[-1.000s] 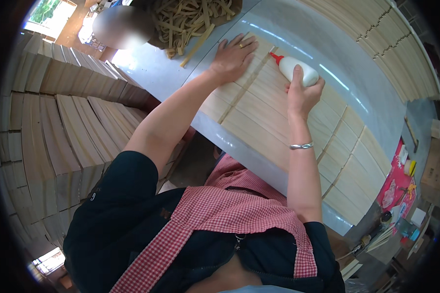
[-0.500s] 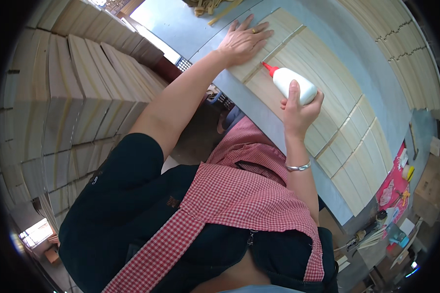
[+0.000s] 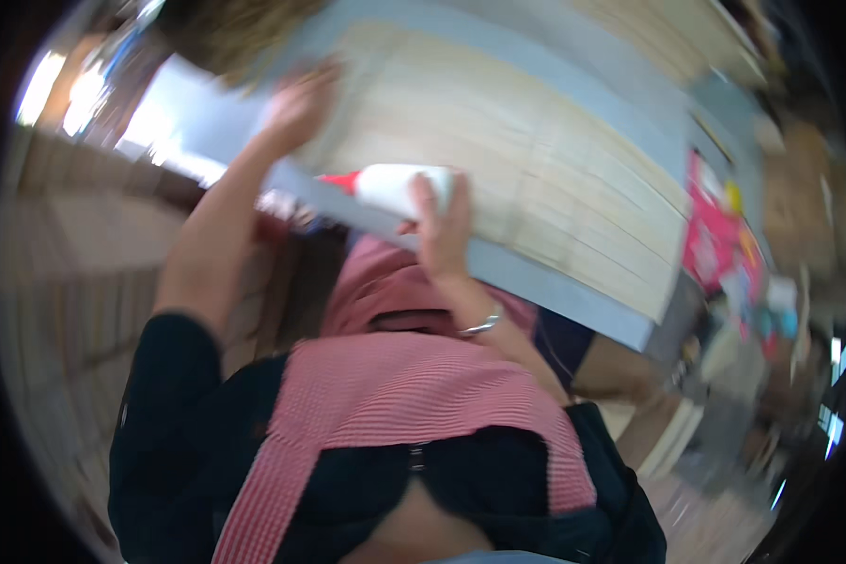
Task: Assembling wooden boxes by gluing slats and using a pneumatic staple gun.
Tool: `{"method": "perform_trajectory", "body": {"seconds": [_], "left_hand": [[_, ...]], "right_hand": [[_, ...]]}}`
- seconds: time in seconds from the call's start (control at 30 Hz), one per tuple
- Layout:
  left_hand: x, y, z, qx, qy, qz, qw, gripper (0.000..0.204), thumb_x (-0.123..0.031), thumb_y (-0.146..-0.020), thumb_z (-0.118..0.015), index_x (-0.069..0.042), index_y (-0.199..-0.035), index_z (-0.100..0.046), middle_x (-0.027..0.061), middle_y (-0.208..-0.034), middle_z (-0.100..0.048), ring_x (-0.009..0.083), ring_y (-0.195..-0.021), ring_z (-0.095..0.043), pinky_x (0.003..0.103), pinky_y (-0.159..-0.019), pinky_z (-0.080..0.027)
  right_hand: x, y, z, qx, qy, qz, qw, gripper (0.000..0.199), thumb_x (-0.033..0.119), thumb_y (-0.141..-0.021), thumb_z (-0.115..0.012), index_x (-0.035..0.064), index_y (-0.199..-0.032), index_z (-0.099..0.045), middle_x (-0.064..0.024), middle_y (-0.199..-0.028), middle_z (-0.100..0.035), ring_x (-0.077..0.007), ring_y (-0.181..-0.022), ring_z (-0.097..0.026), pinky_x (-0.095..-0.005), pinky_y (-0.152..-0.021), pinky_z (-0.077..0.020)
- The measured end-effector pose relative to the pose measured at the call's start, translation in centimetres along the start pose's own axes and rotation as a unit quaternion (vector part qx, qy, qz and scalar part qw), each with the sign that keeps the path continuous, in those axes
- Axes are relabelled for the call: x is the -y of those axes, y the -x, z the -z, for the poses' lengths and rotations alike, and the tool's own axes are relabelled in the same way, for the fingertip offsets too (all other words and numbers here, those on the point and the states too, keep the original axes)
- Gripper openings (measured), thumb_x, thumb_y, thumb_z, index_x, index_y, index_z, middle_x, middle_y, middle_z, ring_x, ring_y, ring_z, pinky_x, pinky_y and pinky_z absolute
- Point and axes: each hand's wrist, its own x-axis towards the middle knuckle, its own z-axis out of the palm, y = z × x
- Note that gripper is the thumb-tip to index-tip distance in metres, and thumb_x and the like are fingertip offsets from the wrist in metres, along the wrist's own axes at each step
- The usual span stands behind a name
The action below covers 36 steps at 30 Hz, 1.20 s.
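My right hand (image 3: 445,228) is wrapped round a white squeeze bottle (image 3: 385,188) with a red pointed nozzle. The bottle lies nearly level over the table's near edge, its tip pointing left. Beneath and beyond it, pale wooden boards (image 3: 498,122) lie side by side on the table, with seam lines running across them. My left hand (image 3: 301,101) is at the left end of the boards, smeared by motion, so its fingers are hard to make out. Whether it touches the wood I cannot tell.
The grey-blue table (image 3: 573,299) shows a bare strip along its near edge. Stacked wood (image 3: 66,244) rises blurred on the left. A brownish heap (image 3: 230,38) lies at the far left. Off the right end are a pink cloth (image 3: 710,235) and blurred clutter.
The whole view has swung and blurred. My right hand has drawn the bottle back toward the near edge, its nozzle away from the seam. My left hand no longer shows spread flat.
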Motion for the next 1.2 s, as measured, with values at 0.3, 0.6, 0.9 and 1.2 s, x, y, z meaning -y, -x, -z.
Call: {"method": "perform_trajectory", "body": {"seconds": [0.3, 0.6, 0.9, 1.2], "left_hand": [[-0.7, 2.1, 0.6, -0.026, -0.065, 0.002, 0.998, 0.05, -0.033, -0.105, -0.044, -0.018, -0.154, -0.046, 0.0035, -0.161, -0.041, 0.0361, -0.153, -0.027, 0.051, -0.121, -0.025], [-14.8, 7.8, 4.8, 0.032, 0.0, -0.139, 0.99, 0.076, -0.044, -0.089, -0.066, -0.015, -0.155, -0.043, 0.0069, -0.166, -0.032, 0.0341, -0.156, -0.018, 0.057, -0.122, -0.019], [-16.9, 9.3, 5.8, 0.152, -0.076, -0.114, 0.979, 0.081, -0.048, -0.086, -0.069, -0.015, -0.155, -0.042, 0.0061, -0.168, -0.028, 0.0374, -0.157, -0.013, 0.058, -0.124, -0.012], [-17.6, 7.5, 3.4, 0.09, -0.075, -0.09, 0.989, 0.077, -0.049, -0.091, -0.065, -0.012, -0.155, -0.041, 0.0064, -0.169, -0.023, 0.0396, -0.157, -0.011, 0.059, -0.122, -0.015]], "right_hand": [[5.0, -3.8, 26.8, -0.373, 0.042, 0.207, 0.903, 0.046, 0.024, -0.092, -0.067, -0.0002, -0.126, -0.049, -0.0151, -0.115, -0.055, -0.0237, -0.102, -0.054, -0.0354, -0.092, -0.0472], [6.3, -12.7, 51.4, -0.487, 0.366, 0.012, 0.793, 0.044, 0.028, -0.082, -0.073, 0.0027, -0.106, -0.046, -0.0168, -0.106, -0.056, -0.0331, -0.091, -0.06, -0.0409, -0.088, -0.0499], [6.5, -9.5, 46.3, -0.083, 0.615, 0.193, 0.76, 0.069, 0.039, -0.078, -0.08, 0.002, -0.132, -0.058, -0.0186, -0.13, -0.058, -0.0393, -0.115, -0.056, -0.0476, -0.099, -0.0475], [4.7, 1.7, 38.1, 0.084, 0.621, 0.182, 0.758, 0.069, 0.038, -0.08, -0.08, 0.0052, -0.137, -0.059, -0.0146, -0.152, -0.048, -0.0411, -0.142, -0.039, -0.0541, -0.116, -0.03]]}}
